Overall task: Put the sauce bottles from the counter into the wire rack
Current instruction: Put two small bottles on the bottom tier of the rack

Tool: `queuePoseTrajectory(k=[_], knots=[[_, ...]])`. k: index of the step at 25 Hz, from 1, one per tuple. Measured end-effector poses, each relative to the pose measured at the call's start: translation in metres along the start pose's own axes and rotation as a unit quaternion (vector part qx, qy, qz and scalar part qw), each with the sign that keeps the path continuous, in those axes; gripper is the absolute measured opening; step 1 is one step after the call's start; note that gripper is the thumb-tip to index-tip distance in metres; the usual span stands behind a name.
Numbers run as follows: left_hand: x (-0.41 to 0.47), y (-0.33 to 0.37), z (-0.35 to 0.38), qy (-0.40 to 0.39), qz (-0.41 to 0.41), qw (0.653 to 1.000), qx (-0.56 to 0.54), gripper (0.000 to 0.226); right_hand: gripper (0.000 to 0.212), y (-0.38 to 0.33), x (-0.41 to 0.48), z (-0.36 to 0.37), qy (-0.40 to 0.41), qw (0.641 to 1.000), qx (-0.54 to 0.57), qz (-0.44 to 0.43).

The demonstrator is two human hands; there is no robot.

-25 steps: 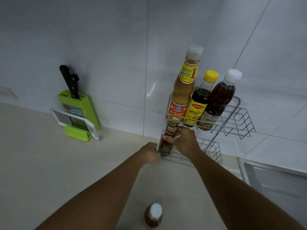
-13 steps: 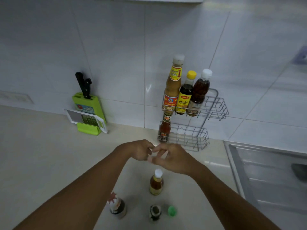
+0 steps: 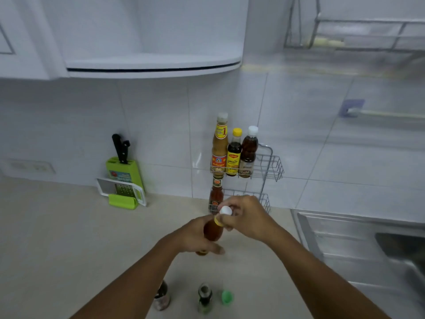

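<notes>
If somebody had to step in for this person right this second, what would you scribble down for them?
Left hand: wrapped around the body of a white-capped bottle, lifted off the counter.
Right hand: pinching that bottle's neck, just below the cap.
Done: three bottles stand in the rack's top tier, and a red sauce bottle stands at the left end of the bottom tier.
Left: set the held bottle in the rack, then the two bottles on the counter near you: a dark one and an open one with a green cap lying beside it.
</notes>
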State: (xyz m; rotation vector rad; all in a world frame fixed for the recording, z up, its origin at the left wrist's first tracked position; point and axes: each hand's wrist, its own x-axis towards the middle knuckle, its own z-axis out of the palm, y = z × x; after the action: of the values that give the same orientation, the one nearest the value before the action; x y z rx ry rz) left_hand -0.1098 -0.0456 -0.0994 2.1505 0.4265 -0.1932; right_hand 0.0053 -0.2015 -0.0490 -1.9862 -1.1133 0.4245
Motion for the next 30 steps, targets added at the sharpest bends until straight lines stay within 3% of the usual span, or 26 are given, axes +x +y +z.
queuePoseTrajectory(k=[3,6,8,9,11,13,14,15,16,18,19,21,23,25,27,28,30], knots=[[-0.011,0.04,-0.001,0.085,0.088,0.989,-0.081,0.041,0.015,-0.033,-0.01,-0.054,0.03,0.997,0.006,-0.069],[-0.025,0.089,0.001,0.01,0.113,0.985,-0.127,0.026,0.026,-0.043,-0.021,-0.091,0.054,0.965,-0.191,-0.169],[-0.029,0.108,0.007,-0.009,0.102,0.982,-0.156,0.024,0.017,-0.038,-0.021,-0.101,0.036,0.958,-0.218,-0.185],[-0.028,0.116,0.013,0.023,0.095,0.985,-0.139,0.023,0.017,-0.033,-0.021,-0.103,0.042,0.962,-0.209,-0.171],[-0.024,0.129,0.025,0.157,0.067,0.985,0.007,0.034,0.02,-0.026,-0.017,-0.105,0.067,0.979,-0.177,-0.078],[-0.021,0.139,0.031,0.283,0.043,0.929,0.235,0.04,0.027,-0.024,-0.01,-0.106,0.075,0.987,-0.113,0.085],[-0.018,0.142,0.033,0.31,0.048,0.909,0.274,0.041,0.03,-0.027,-0.009,-0.108,0.07,0.985,-0.079,0.137],[-0.015,0.143,0.032,0.299,0.046,0.916,0.264,0.041,0.031,-0.028,-0.008,-0.109,0.066,0.985,-0.055,0.151],[-0.012,0.143,0.028,0.254,0.047,0.947,0.192,0.04,0.031,-0.027,-0.008,-0.11,0.068,0.988,-0.045,0.128],[-0.005,0.141,0.016,0.101,0.05,0.993,-0.033,0.032,0.027,-0.024,-0.009,-0.114,0.084,0.995,-0.05,0.011],[-0.003,0.138,0.01,0.01,0.048,0.991,-0.124,0.028,0.026,-0.021,-0.008,-0.115,0.082,0.995,-0.05,-0.042],[0.0,0.132,0.0,-0.101,0.038,0.977,-0.186,0.029,0.028,-0.017,-0.002,-0.112,0.077,0.991,-0.049,-0.093],[0.007,0.129,-0.001,-0.063,0.043,0.987,-0.141,0.029,0.033,-0.014,0.01,-0.103,0.108,0.989,-0.078,-0.068],[0.015,0.124,-0.001,0.069,0.042,0.996,0.025,0.037,0.039,-0.007,0.022,-0.09,0.111,0.988,-0.097,0.045],[0.019,0.119,-0.001,0.183,0.035,0.949,0.254,0.048,0.038,0.002,0.032,-0.077,0.082,0.972,0.028,0.217],[0.023,0.115,0.0,0.214,0.036,0.926,0.308,0.051,0.032,0.005,0.033,-0.072,0.073,0.951,0.125,0.275],[0.031,0.107,-0.002,0.21,0.024,0.937,0.277,0.054,0.023,0.01,0.036,-0.06,0.09,0.91,0.295,0.277]])
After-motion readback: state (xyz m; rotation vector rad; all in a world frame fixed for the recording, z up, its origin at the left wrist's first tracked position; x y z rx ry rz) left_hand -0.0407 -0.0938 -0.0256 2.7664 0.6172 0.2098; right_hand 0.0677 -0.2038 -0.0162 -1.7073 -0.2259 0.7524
